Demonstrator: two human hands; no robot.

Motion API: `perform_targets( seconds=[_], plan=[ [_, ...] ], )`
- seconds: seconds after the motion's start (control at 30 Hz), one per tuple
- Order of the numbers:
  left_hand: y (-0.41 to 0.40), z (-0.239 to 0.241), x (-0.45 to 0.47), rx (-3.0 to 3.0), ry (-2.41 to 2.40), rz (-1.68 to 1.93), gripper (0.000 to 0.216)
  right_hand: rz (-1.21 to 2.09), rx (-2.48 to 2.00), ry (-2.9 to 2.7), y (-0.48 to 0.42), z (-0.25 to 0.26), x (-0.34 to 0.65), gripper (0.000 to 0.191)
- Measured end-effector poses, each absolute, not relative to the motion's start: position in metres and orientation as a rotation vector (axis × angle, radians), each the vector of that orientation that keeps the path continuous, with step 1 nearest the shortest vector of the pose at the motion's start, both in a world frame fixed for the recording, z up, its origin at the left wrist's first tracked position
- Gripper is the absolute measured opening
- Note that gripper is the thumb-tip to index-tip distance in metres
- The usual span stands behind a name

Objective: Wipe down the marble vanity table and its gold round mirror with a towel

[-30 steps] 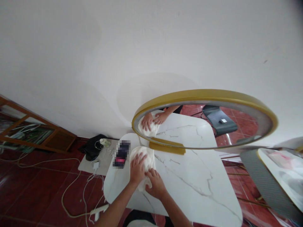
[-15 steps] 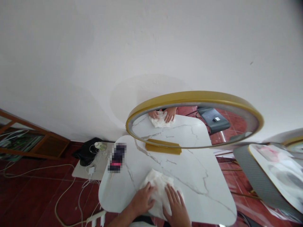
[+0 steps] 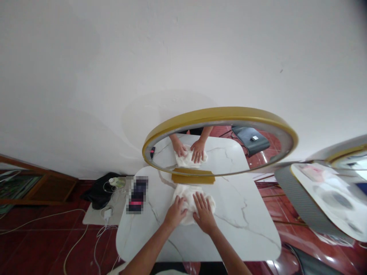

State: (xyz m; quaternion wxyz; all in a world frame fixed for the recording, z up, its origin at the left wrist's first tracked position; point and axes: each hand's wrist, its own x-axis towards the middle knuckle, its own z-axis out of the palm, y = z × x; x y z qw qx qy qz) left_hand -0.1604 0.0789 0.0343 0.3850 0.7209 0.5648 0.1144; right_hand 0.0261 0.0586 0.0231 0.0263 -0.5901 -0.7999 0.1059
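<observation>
A crumpled white cloth [image 3: 187, 194] lies on the white marble table [image 3: 243, 225], just in front of the gold base of a round gold-framed mirror [image 3: 220, 114]. My left hand [image 3: 175, 212] presses flat on the cloth's left part, fingers spread. Beside it my right hand [image 3: 204, 212] lies flat on the cloth's right part, fingers stretched out. The mirror reflects both hands and the cloth.
A dark phone-like object [image 3: 137, 194] lies at the table's left edge. On the red tiled floor at left are a low white board [image 3: 91, 217], a black bag [image 3: 99, 191], chargers and cables. A second gold-rimmed mirror [image 3: 329, 198] leans at right.
Both hands slid the cloth from the table's far left down to the near edge, then up to the middle in front of the mirror base. The view shifted slightly right.
</observation>
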Motion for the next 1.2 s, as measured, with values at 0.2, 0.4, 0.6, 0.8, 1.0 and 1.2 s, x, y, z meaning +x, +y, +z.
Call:
perform_targets(
  seconds=[0.2,0.4,0.6,0.8,1.0,1.2],
  plan=[
    [0.093,0.037,-0.156,1.819,1.489,0.316,0.035,0.291,-1.875,-2.41,0.082,0.017,0.022,0.088],
    [0.062,0.043,-0.161,1.827,1.414,0.278,0.033,0.329,-1.779,-2.386,0.029,0.021,0.03,0.084],
    [0.003,0.039,-0.159,1.792,1.212,0.15,0.044,0.459,-1.702,-2.441,-0.041,0.02,0.054,0.082],
    [-0.019,0.03,-0.146,1.748,1.209,0.042,0.049,0.531,-1.684,-2.45,-0.063,0.012,0.069,0.082],
    [0.008,0.033,-0.129,1.832,1.269,0.036,0.045,0.486,-1.671,-2.477,-0.027,0.014,0.075,0.078],
    [0.057,0.031,-0.101,1.963,1.435,0.071,0.047,0.388,-1.769,-2.414,0.036,0.013,0.091,0.081]
  ],
)
